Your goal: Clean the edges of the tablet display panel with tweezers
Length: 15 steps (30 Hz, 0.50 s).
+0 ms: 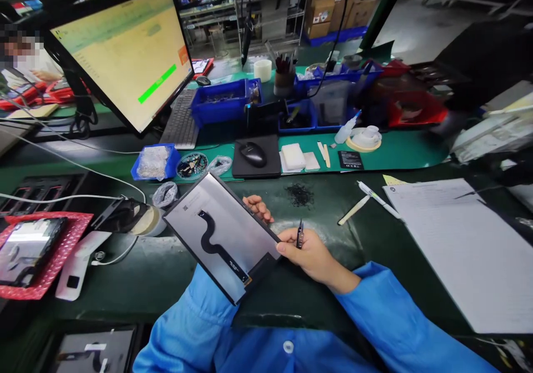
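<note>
Mid-frame: display panel (229,226), tilted. I see the right hand (316,257) pinching its right corner, metal tool (300,234) in the same grip. Left hand (259,208) mostly hidden behind; its grip, can't tell. Open room on the surface (372,245) toward the paper (470,251), right. Second panel (119,346), lower left, cut off.

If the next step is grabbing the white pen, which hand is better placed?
Probably the right hand: it is nearer the white pen, though it grips the display panel and a slim metal tool, apparently tweezers. The left hand is farther off, mostly hidden behind the panel.
</note>
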Tool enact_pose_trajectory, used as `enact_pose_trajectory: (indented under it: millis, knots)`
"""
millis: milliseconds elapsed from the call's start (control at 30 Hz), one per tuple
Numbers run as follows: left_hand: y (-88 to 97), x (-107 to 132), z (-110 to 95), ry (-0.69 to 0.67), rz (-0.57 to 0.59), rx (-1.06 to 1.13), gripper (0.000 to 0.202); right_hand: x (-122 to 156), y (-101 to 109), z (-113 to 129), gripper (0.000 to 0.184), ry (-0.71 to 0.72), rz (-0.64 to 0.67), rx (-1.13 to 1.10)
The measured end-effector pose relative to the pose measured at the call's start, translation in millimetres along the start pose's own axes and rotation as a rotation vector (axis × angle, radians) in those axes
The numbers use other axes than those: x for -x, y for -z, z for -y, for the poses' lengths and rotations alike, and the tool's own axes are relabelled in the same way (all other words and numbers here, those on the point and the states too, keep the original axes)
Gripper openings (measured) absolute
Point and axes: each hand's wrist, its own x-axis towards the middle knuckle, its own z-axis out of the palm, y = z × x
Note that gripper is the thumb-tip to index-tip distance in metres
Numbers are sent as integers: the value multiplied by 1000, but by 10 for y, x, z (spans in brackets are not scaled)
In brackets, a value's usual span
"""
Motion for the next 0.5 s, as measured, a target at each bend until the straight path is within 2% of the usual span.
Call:
enact_pose_trajectory:
  millis: [100, 267, 500]
  knots:
    - [-70, 14, 81, -76, 119, -37, 34, 5, 7, -3, 43, 12, 1, -5]
    - [-141, 99, 137, -47, 233, -71, 46, 1, 20, -53, 37, -7, 6, -22]
    - [-121, 103, 184, -10, 264, -53, 58, 13, 40, -106, 43, -7, -11, -57]
